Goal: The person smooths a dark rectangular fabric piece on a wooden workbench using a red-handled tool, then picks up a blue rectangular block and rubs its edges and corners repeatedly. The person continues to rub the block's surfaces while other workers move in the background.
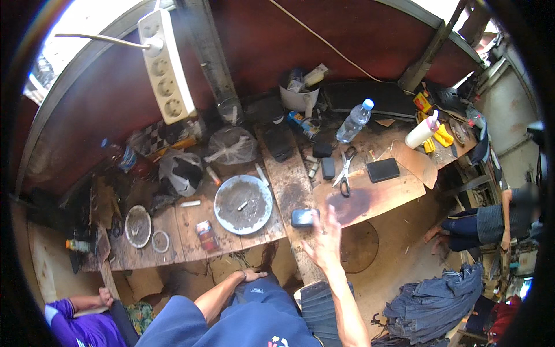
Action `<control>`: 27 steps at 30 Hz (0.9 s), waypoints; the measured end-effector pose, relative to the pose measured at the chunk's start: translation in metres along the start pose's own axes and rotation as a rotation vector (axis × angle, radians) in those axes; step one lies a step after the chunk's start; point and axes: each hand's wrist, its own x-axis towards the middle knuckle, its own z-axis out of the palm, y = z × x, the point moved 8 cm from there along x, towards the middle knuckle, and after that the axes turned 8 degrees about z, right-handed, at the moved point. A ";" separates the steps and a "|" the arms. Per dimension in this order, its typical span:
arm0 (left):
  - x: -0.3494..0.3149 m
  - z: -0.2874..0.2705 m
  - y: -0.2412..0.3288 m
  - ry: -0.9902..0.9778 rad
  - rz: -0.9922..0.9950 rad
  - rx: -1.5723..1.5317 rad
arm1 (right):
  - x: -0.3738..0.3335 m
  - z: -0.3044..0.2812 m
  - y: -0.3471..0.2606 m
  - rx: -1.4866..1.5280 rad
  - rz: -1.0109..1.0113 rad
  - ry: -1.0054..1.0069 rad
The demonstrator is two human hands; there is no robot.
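My right hand reaches over the front edge of the wooden workbench, fingers spread, nothing in it. Just beside its fingertips lies a small dark rectangular object with a shiny top; whether they touch I cannot tell. My left hand rests on my thigh, fingers stretched out and holding nothing visible. Beyond the right hand are scissors with black handles, a flat black case and a small black block. Left of it stands a round basin of grey powder with a white stub on top.
A white power strip hangs at upper left. A clear water bottle and a white bottle with pink cap stand at the back. A small bowl sits left. People sit at lower left and far right.
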 end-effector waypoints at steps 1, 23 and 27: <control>0.007 -0.005 -0.003 -0.012 0.022 0.012 | 0.019 0.013 -0.010 -0.074 -0.036 -0.056; -0.250 -0.170 0.454 0.122 1.253 -0.499 | -0.006 -0.170 -0.027 0.923 0.400 0.764; -0.251 -0.156 0.470 0.059 1.354 -0.426 | -0.026 -0.187 -0.026 0.862 0.435 0.774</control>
